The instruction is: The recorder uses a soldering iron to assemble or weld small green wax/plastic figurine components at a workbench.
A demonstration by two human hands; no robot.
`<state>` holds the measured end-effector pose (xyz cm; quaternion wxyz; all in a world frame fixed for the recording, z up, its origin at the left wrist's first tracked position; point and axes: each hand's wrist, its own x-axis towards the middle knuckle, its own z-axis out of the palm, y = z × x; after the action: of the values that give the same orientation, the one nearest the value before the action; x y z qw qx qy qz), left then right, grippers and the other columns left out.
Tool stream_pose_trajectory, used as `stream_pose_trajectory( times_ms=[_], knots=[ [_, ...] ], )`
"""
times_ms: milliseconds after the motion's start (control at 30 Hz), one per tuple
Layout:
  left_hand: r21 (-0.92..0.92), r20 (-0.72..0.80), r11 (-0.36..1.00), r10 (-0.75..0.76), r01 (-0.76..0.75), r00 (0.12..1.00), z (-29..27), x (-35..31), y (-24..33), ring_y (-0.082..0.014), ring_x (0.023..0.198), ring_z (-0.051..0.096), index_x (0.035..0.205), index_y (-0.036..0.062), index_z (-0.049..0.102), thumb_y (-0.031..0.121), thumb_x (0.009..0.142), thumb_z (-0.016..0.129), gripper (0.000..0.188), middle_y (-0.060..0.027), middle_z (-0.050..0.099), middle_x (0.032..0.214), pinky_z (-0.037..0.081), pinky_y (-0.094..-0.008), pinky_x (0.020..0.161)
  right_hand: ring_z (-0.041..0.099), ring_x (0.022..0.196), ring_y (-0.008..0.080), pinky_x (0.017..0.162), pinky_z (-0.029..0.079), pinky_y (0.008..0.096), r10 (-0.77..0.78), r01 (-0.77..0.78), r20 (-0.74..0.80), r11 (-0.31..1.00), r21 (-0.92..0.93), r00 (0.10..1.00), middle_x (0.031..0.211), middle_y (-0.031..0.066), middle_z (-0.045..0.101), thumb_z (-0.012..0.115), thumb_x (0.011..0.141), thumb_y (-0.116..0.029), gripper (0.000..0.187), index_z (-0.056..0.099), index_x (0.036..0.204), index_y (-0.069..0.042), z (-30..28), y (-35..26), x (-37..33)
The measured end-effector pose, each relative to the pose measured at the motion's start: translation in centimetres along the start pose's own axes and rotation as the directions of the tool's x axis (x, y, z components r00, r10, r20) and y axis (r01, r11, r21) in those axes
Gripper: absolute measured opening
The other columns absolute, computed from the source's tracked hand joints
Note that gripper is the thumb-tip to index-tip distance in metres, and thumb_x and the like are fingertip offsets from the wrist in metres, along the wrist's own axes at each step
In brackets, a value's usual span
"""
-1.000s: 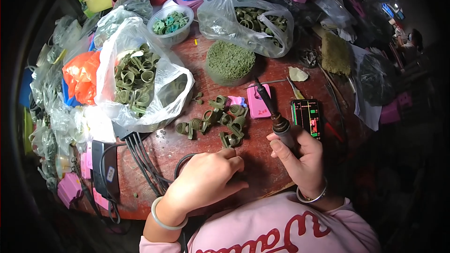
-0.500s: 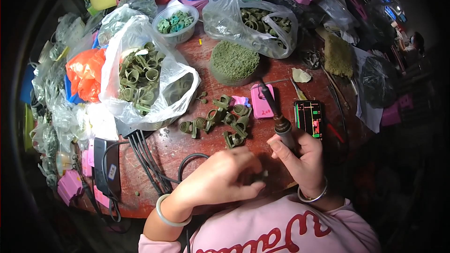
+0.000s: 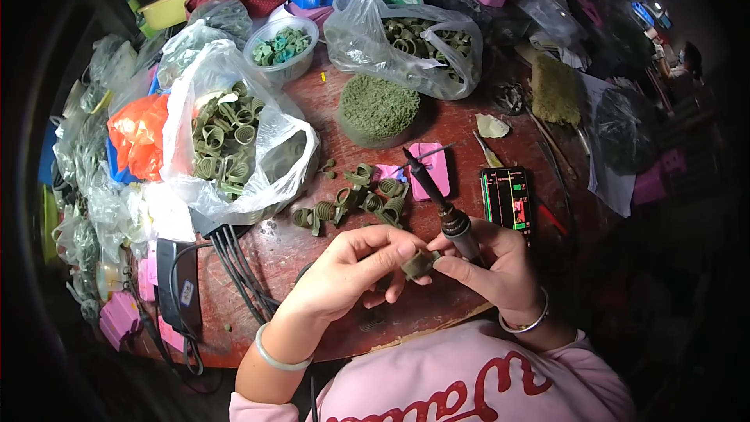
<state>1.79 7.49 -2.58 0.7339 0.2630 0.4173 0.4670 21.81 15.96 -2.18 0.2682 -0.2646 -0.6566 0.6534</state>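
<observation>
My left hand (image 3: 361, 267) pinches a small dark green ring (image 3: 417, 264) between thumb and fingers. Fingertips of my right hand (image 3: 496, 270) touch the ring's right side. That hand is also closed around a pen-shaped soldering iron (image 3: 461, 236), whose dark tip slants up and left, away from the ring. Beyond my hands lies a loose group of similar green rings (image 3: 344, 203) with ribbed, coiled bands. A pink block (image 3: 429, 172) lies behind the iron's tip, and a phone with a lit screen (image 3: 506, 199) is just past my right hand.
A white plastic bag (image 3: 291, 180) of green rings stands at left, another clear bag (image 3: 351, 39) at the back. Between them are a tub (image 3: 301, 70) of green bits and a round green granular block (image 3: 379, 109). Black cables (image 3: 234, 270) cross the red table (image 3: 312, 133) at left.
My left hand has turned and risen, bringing the ring up into clear view against my right fingers. The soldering iron has shifted left and leans further left. The whole view has moved slightly.
</observation>
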Motion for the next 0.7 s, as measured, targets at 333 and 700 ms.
stream_pose_trajectory(
  times_ms=[333,700],
  knots=[
    [0.121,-0.117,0.975,0.201,-0.187,0.973,1.0,-0.4,0.6,-0.0027,0.067,0.055,0.122,0.0075,0.058,0.013,0.086,0.071,0.038,0.0003,0.062,0.094,0.041,-0.0164,0.05,0.035,0.065,0.0001,0.057,0.027,0.0177,0.212,-0.202,-0.078,0.973,0.113,0.974,0.074,-0.0105,0.044,0.071,0.088,-0.012,0.015,0.059,0.093,-0.006,0.4,-1.1,0.3],
    [0.23,-0.138,0.939,0.29,-0.254,0.947,0.9,-0.3,0.2,-0.0019,0.065,0.054,0.115,0.006,0.063,0.013,0.084,0.073,0.033,0.0006,0.064,0.092,0.043,-0.017,0.051,0.038,0.067,0.0001,0.059,0.029,0.0173,0.289,-0.275,-0.052,0.944,0.181,0.956,0.077,-0.0098,0.049,0.071,0.088,-0.014,0.017,0.061,0.097,-0.004,0.5,-1.3,0.1]
  ],
)
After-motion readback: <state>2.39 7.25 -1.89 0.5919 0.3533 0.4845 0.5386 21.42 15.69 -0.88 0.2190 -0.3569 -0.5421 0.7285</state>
